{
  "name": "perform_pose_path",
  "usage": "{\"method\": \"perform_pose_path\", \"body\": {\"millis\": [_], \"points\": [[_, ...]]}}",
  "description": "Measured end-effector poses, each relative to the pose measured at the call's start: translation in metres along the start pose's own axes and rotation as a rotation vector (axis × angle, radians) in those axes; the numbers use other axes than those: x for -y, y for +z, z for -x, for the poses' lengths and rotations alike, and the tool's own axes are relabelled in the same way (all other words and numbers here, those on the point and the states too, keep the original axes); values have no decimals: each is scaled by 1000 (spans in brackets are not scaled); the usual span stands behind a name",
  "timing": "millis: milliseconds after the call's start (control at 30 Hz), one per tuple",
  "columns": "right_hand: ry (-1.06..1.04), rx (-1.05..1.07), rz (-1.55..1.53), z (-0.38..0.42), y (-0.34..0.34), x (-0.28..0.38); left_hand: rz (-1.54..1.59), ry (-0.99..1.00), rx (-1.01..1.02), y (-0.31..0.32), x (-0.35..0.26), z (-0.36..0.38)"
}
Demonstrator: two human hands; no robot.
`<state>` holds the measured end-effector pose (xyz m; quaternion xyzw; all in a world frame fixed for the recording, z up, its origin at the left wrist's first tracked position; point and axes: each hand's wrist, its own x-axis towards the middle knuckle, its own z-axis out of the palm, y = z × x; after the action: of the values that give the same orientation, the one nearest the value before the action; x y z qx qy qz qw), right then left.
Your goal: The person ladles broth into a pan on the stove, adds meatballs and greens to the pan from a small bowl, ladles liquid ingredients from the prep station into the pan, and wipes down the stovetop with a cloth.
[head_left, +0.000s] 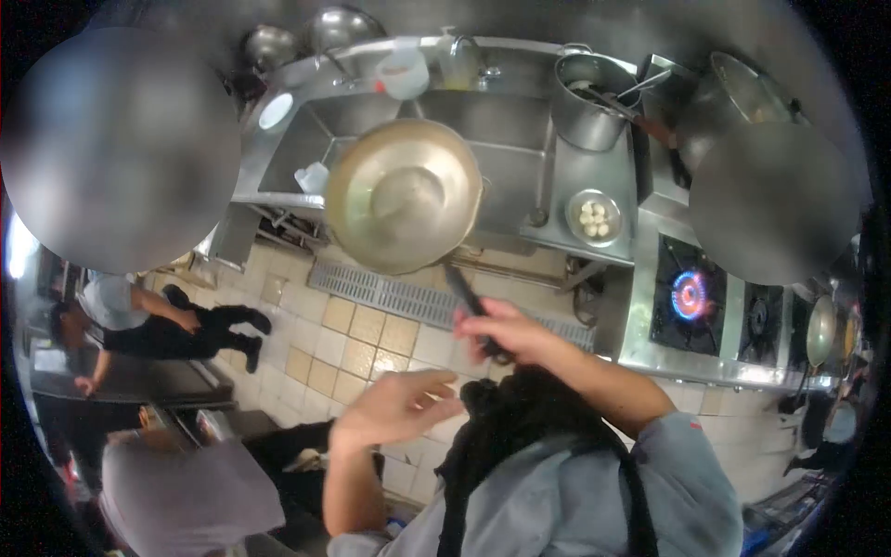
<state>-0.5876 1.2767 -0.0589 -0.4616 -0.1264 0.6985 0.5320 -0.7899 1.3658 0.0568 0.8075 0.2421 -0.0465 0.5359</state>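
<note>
A wide, deep metal pan (357, 200) with a black handle is held up in front of the sink; its inside looks empty. My right hand (506, 330) is wrapped around the handle (461, 288), close to its end. To the left and nearer my body is my left hand (394, 408), with bent fingers somewhat apart and nothing in them. It touches neither the pan nor the handle.
Behind the pan is a steel sink (510, 167). A large pot (594, 125) and a bowl of white round pieces (594, 218) stand right of it. A burner (689, 295) burns at right. Two people (181, 492) are at left. A floor grate (380, 292) runs below the sink.
</note>
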Motion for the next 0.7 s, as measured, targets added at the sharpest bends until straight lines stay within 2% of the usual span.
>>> {"method": "perform_pose_path", "body": {"millis": [33,100,133,167,200,233,467,533,600,700], "points": [[-15,22,-39,-6,-18,9,-151,-42,88,-24,-13,-14],[-31,51,-75,-17,-43,22,45,18,-160,-55,-27,-51],[-25,-20,-103,-19,-49,27,38,16,-162,-66,-38,-71],[-26,-91,-128,-23,-55,34,119,13,-261,-79,-50,-93],[-46,-86,-121,-25,-66,40,200,23,-361,-89,-60,-112],[-46,-85,-141,-29,-82,45,190,50,-369,-97,-61,-133],[-53,-185,-219,-96,-120,90,536,-41,-229,-141,16,-337],[-55,-289,-221,-118,-132,96,616,-75,-203,-155,44,-412],[-68,-359,-213,-138,-138,104,1007,-41,-169,-164,70,-489],[-4,-485,57,-172,-134,119,1164,-62,-155,-171,100,-606]]}}
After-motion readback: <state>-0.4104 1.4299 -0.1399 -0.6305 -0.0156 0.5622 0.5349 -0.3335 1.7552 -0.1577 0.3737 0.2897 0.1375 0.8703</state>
